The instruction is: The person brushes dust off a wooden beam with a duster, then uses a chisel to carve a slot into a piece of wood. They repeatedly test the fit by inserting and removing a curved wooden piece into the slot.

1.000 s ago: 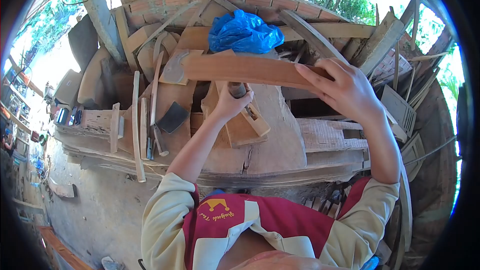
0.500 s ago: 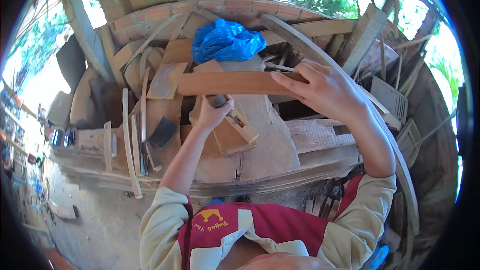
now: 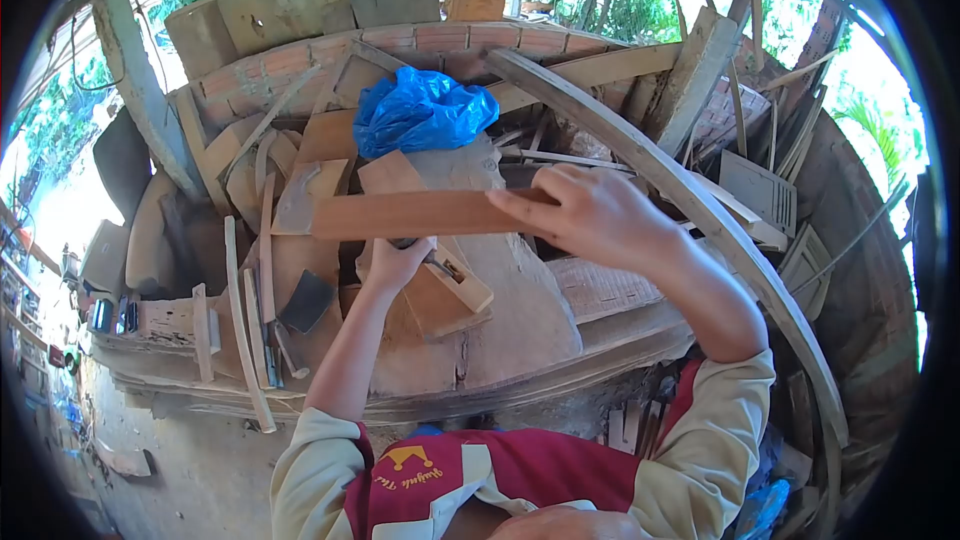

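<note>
One view is given, the head view, and it looks down over a cluttered wooden worktop (image 3: 520,330) that fills the middle of the frame. A flat reddish wooden strip (image 3: 400,214) is held level across the centre of the frame, raised above the worktop. Its right end is pinched by the right hand (image 3: 590,215), with the fingers (image 3: 520,202) curled over the upper edge and the thumb laid along the lower edge. The left hand (image 3: 398,262) is seen just below the strip, at centre, closed round the dark handle of a tool (image 3: 405,242); what kind of tool it is cannot be told, since most of it is hidden by the hand and the strip. A wooden hand plane (image 3: 455,285) is seen lying on the worktop just right of the left hand, tilted toward the lower right. A crumpled blue plastic bag (image 3: 420,112) is seen above the strip, in the upper centre, resting on stacked boards. A long curved wooden rail (image 3: 690,200) is seen sweeping from the upper centre down to the lower right. Thin wooden slats (image 3: 235,320) are seen lying at the left of the worktop, with a dark wedge-shaped piece (image 3: 307,300) beside them. A low brick wall (image 3: 440,40) is seen behind the worktop, across the top of the frame.
</note>
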{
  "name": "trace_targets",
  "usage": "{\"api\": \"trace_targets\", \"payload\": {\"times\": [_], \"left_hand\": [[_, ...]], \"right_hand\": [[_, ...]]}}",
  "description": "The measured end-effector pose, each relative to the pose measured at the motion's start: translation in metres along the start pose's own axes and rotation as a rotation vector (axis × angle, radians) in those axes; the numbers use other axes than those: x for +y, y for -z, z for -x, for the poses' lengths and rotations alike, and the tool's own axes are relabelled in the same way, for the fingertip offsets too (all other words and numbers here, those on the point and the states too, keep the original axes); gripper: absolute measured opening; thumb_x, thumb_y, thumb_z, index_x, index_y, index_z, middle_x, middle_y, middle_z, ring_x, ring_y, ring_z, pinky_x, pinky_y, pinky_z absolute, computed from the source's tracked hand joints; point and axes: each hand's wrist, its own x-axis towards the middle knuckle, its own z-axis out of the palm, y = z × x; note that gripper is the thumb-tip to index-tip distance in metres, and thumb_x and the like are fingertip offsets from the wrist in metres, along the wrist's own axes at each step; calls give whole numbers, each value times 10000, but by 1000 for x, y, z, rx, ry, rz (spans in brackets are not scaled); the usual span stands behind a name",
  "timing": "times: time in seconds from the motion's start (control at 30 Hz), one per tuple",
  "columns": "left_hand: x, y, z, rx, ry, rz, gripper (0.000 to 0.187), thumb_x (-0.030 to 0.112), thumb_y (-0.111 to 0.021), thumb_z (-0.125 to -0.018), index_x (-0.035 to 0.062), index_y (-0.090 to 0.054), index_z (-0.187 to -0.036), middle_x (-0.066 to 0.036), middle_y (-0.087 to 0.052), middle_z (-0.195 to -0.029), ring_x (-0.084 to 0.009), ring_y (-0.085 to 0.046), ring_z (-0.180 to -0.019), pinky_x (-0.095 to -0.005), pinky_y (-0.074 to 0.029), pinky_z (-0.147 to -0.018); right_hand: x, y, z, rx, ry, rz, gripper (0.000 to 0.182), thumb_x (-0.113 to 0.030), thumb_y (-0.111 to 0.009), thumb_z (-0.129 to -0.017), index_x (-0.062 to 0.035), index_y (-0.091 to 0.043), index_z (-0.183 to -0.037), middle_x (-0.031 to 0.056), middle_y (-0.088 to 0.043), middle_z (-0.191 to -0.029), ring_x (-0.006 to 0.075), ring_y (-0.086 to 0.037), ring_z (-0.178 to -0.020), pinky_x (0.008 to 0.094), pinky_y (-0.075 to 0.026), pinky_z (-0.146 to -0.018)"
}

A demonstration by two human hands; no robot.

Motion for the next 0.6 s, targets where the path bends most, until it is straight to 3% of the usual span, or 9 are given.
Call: {"api": "trace_targets", "payload": {"times": [0.17, 0.23, 0.37, 0.43, 0.47, 0.5, 0.57, 0.6], "left_hand": [[-7, 3, -5, -43, -44, -22, 67, -25, -528, -764, 40, -511, -764, -19, -540, -686, -95, -533, -631, -243, -450, -584], [-5, 1, -6, -34, -51, -56, 71, -24, -527, -760, 43, -504, -764, -18, -537, -683, -95, -532, -631, -244, -448, -580], [-3, 3, -7, -67, -125, 6, 66, -15, -551, -745, 38, -512, -749, -6, -526, -700, -74, -526, -621, -227, -442, -546], [1, 2, -8, -51, -119, 2, 68, -18, -547, -744, 37, -508, -738, -17, -528, -742, -73, -522, -621, -225, -438, -546], [1, 2, -7, -35, -112, -9, 72, -22, -544, -743, 36, -504, -727, -28, -529, -784, -72, -518, -620, -223, -434, -545], [0, 4, -8, -23, -95, -8, 72, -22, -544, -743, 36, -504, -727, -28, -529, -784, -72, -518, -620, -223, -434, -545], [-4, 8, -9, -104, -96, -21, 187, -16, -519, -752, 6, -447, -923, -19, -504, -671, -88, -522, -638, -231, -430, -580], [-3, 8, -8, -82, -39, -24, 242, -10, -525, -751, -4, -437, -976, -19, -510, -674, -87, -522, -637, -226, -425, -583]], "right_hand": [[0, 9, -2, 147, 0, -17, 542, -111, -591, -696, -179, -471, -1220, 63, -461, -773, 180, -541, -693, 301, -484, -561], [-3, 1, 0, 18, -66, -15, 568, -118, -622, -678, -195, -472, -1221, 57, -459, -775, 189, -549, -699, 311, -475, -562], [9, 5, 6, -40, -84, 7, 575, -137, -621, -702, -196, -443, -1245, 74, -476, -795, 212, -562, -725, 321, -473, -575], [6, -10, 15, 55, -294, -256, 579, -157, -627, -719, -203, -426, -1260, 92, -489, -822, 233, -569, -741, 342, -468, -587], [4, -21, 17, 115, -361, -399, 598, -145, -648, -718, -133, -415, -1268, 124, -511, -841, 259, -559, -726, 346, -463, -643], [2, -38, 19, 103, -357, -416, 598, -145, -648, -718, -133, -415, -1268, 124, -511, -841, 259, -559, -726, 346, -463, -643], [-3, -87, 26, 303, -511, -788, 619, -111, -661, -714, -50, -395, -1270, 162, -536, -890, 265, -556, -736, 318, -445, -700], [-8, -120, 33, 298, -605, -939, 624, -110, -667, -727, 22, -372, -1261, 146, -571, -967, 205, -554, -795, 277, -422, -751]]}}
